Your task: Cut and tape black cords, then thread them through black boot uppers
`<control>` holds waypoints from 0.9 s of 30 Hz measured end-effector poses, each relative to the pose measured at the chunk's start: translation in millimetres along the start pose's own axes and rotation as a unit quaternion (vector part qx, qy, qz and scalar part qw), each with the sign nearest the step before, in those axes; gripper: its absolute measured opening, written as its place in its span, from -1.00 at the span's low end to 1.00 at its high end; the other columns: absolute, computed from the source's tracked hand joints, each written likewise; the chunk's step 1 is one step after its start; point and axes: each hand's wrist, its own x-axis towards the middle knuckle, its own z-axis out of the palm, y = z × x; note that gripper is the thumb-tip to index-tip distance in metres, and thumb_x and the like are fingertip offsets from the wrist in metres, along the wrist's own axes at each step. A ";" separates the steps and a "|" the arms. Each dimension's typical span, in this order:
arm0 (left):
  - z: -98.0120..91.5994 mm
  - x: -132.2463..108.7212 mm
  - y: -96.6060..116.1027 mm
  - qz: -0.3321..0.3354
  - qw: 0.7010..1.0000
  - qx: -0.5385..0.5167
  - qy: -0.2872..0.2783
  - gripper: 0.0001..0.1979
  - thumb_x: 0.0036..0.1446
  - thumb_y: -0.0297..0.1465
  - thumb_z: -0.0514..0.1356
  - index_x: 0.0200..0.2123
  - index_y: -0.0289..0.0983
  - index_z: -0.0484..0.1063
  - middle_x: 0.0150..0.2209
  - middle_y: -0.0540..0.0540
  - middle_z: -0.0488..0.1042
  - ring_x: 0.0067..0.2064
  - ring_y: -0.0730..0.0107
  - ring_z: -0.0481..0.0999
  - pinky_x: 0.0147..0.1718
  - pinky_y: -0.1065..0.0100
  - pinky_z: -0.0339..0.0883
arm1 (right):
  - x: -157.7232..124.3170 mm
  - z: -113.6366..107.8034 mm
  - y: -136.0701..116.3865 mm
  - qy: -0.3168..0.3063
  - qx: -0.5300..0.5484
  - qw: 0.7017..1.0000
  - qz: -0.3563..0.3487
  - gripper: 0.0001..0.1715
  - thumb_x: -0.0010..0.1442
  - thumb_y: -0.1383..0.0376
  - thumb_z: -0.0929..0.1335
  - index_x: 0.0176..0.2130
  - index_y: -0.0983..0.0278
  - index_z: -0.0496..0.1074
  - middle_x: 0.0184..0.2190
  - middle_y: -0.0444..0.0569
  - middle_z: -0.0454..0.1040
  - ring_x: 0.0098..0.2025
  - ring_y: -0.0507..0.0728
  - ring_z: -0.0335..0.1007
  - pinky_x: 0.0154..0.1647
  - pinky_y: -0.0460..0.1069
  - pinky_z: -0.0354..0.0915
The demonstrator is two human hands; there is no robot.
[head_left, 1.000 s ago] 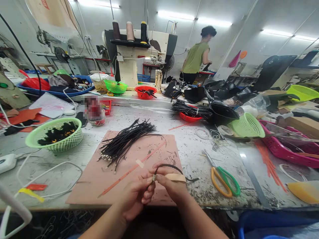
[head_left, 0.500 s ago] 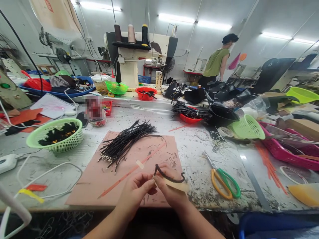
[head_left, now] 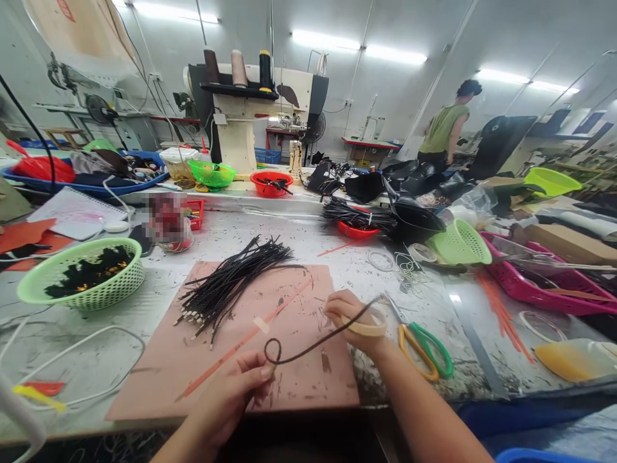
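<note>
My left hand [head_left: 238,386] pinches one end of a black braided cord [head_left: 313,341], which curls into a small loop at my fingertips and stretches up to the right. My right hand [head_left: 349,318] is at the right edge of the pink mat [head_left: 193,360], closed around a roll of beige tape [head_left: 369,325] worn over the fingers. A pile of similar black cords [head_left: 231,280] lies on the mat's far left part. An orange strip [head_left: 241,341] with a bit of tape lies across the mat.
Green-and-yellow scissors [head_left: 421,341] lie just right of my right hand. A green basket [head_left: 80,273] of black pieces stands at left, white cable in front. Baskets, black leather pieces and a pink tray [head_left: 540,283] crowd the right. A person in a green top [head_left: 446,132] stands far back.
My hands have moved apart. The right hand went forward and right with the tape roll; the left stayed near with the cord, which now hangs stretched between them. The person behind walked right.
</note>
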 end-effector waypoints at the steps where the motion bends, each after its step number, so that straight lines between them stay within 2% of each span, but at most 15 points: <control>1: -1.0 1.0 0.4 -0.021 1.000 -0.012 0.012 -0.75 -0.37 -0.34 0.35 -0.62 -0.32 0.35 -0.72 0.08 0.28 -0.68 0.64 0.14 -0.67 0.53 -0.07 | 2.2 -4.1 12.1 -0.028 -0.036 0.997 0.067 -0.71 0.12 0.41 0.20 -0.28 0.26 0.49 -0.26 0.04 0.45 -0.16 0.11 0.35 -0.12 -0.02 0.26; 3: 0.1 4.9 -1.7 -0.074 0.996 -0.053 0.025 -0.76 -0.40 -0.35 0.31 -0.65 -0.31 0.30 -0.75 0.10 0.25 -0.71 0.67 0.09 -0.69 0.55 -0.11 | 6.3 -11.7 32.6 -0.083 -0.095 0.977 0.174 -0.59 0.06 0.44 0.22 -0.11 0.24 0.45 -0.17 0.02 0.45 -0.11 0.11 0.35 -0.10 -0.03 0.25; 5: 4.3 9.6 -6.8 -0.119 0.988 -0.092 0.036 -0.75 -0.44 -0.33 0.26 -0.71 -0.29 0.22 -0.77 0.13 0.20 -0.74 0.70 0.03 -0.72 0.55 -0.17 | 9.7 -17.7 47.6 -0.103 -0.131 0.958 0.233 -0.55 0.02 0.43 0.24 -0.08 0.28 0.44 -0.20 0.06 0.47 -0.15 0.16 0.38 -0.18 -0.02 0.26; 8: 12.2 13.1 -13.1 -0.120 0.986 -0.092 0.071 -0.72 -0.46 -0.29 0.23 -0.74 -0.27 0.16 -0.78 0.14 0.17 -0.74 0.72 0.00 -0.73 0.55 -0.19 | 12.2 -24.4 58.6 -0.113 -0.168 0.938 0.283 -0.73 0.03 0.28 0.29 -0.33 0.37 0.52 -0.37 0.13 0.50 -0.26 0.23 0.42 -0.27 0.02 0.26; 10: 16.8 12.0 -13.5 -0.085 0.990 -0.059 0.090 -0.70 -0.44 -0.26 0.25 -0.72 -0.26 0.15 -0.78 0.15 0.16 -0.73 0.72 0.01 -0.71 0.56 -0.18 | 10.7 -27.0 55.2 -0.111 -0.195 0.925 0.306 -0.69 0.06 0.18 0.30 -0.40 0.37 0.51 -0.38 0.17 0.49 -0.28 0.26 0.41 -0.26 0.05 0.25; 12: 20.6 9.7 -11.8 -0.056 0.995 -0.015 0.086 -0.68 -0.41 -0.24 0.27 -0.68 -0.27 0.18 -0.77 0.15 0.17 -0.72 0.71 0.03 -0.70 0.55 -0.20 | 6.0 -25.5 40.2 -0.078 -0.195 0.929 0.306 -0.62 0.11 0.11 0.27 -0.32 0.36 0.49 -0.27 0.19 0.47 -0.20 0.27 0.38 -0.19 0.08 0.22; 13: 22.2 8.8 -11.1 -0.046 0.996 0.006 0.079 -0.68 -0.40 -0.24 0.28 -0.66 -0.27 0.20 -0.77 0.15 0.18 -0.72 0.70 0.04 -0.70 0.55 -0.22 | 2.6 -22.0 28.6 -0.065 -0.152 0.944 0.285 -0.60 0.13 0.10 0.25 -0.26 0.34 0.48 -0.21 0.18 0.45 -0.16 0.26 0.36 -0.15 0.09 0.21; 15: 24.2 8.1 -11.4 -0.032 0.997 0.041 0.050 -0.69 -0.37 -0.24 0.28 -0.63 -0.29 0.24 -0.77 0.15 0.18 -0.72 0.69 0.04 -0.70 0.54 -0.23 | -5.1 -9.3 0.2 -0.076 0.047 0.976 0.199 -0.61 0.12 0.08 0.26 -0.21 0.30 0.46 -0.16 0.10 0.43 -0.14 0.19 0.33 -0.14 0.05 0.20; 16: 24.5 8.3 -12.4 -0.027 0.998 0.052 0.028 -0.69 -0.36 -0.24 0.28 -0.63 -0.29 0.25 -0.77 0.15 0.18 -0.72 0.69 0.04 -0.70 0.54 -0.21 | -8.5 -0.8 -14.3 -0.116 0.196 0.962 0.152 -0.63 0.08 0.07 0.29 -0.23 0.27 0.46 -0.19 0.05 0.44 -0.20 0.14 0.33 -0.21 0.00 0.23; 17: 24.1 8.6 -13.7 -0.023 0.998 0.060 0.010 -0.70 -0.35 -0.23 0.28 -0.63 -0.29 0.26 -0.77 0.15 0.18 -0.71 0.68 0.05 -0.70 0.53 -0.20 | -10.9 7.9 -27.3 -0.149 0.339 0.920 0.129 -0.63 0.01 0.05 0.34 -0.31 0.28 0.46 -0.28 0.01 0.45 -0.31 0.08 0.33 -0.33 -0.04 0.24; 18: 23.1 8.8 -15.1 -0.024 0.997 0.068 -0.003 -0.70 -0.34 -0.23 0.27 -0.64 -0.29 0.26 -0.77 0.14 0.18 -0.71 0.67 0.05 -0.70 0.53 -0.18 | -11.7 15.6 -37.6 -0.152 0.461 0.861 0.150 -0.64 -0.05 0.04 0.38 -0.40 0.29 0.44 -0.42 -0.05 0.43 -0.46 0.01 0.29 -0.47 -0.10 0.20; 20: 19.8 8.6 -17.0 -0.030 0.997 0.071 0.002 -0.71 -0.34 -0.24 0.26 -0.65 -0.29 0.25 -0.76 0.13 0.20 -0.71 0.67 0.07 -0.71 0.53 -0.17 | -7.5 24.7 -47.3 -0.081 0.619 0.743 0.242 -0.59 -0.16 0.03 0.44 -0.55 0.31 0.33 -0.62 -0.18 0.31 -0.66 -0.11 0.04 -0.67 -0.18 0.02; 22: 15.9 7.4 -17.1 -0.039 0.997 0.060 0.031 -0.71 -0.37 -0.24 0.26 -0.65 -0.28 0.23 -0.77 0.13 0.21 -0.73 0.68 0.06 -0.71 0.54 -0.19 | 4.5 23.3 -41.3 0.030 0.658 0.676 0.331 -0.56 -0.19 0.05 0.45 -0.59 0.30 0.24 -0.66 -0.24 0.24 -0.71 -0.16 -0.10 -0.74 -0.22 -0.08; 24: 13.0 6.6 -16.2 -0.041 0.997 0.039 0.048 -0.69 -0.38 -0.24 0.27 -0.64 -0.28 0.21 -0.76 0.13 0.23 -0.73 0.69 0.07 -0.71 0.55 -0.18 | 21.5 15.5 -23.9 0.098 0.634 0.671 0.372 -0.63 -0.11 0.10 0.43 -0.53 0.28 0.25 -0.62 -0.23 0.28 -0.70 -0.16 0.00 -0.74 -0.26 -0.01; 27: 11.6 8.2 -16.4 -0.041 0.997 0.026 0.057 -0.66 -0.36 -0.21 0.29 -0.64 -0.28 0.21 -0.74 0.13 0.26 -0.73 0.69 0.10 -0.71 0.56 -0.16 | 46.4 5.8 8.5 0.130 0.572 0.702 0.405 -0.82 0.05 0.23 0.36 -0.43 0.27 0.30 -0.55 -0.17 0.37 -0.61 -0.13 0.23 -0.59 -0.26 0.21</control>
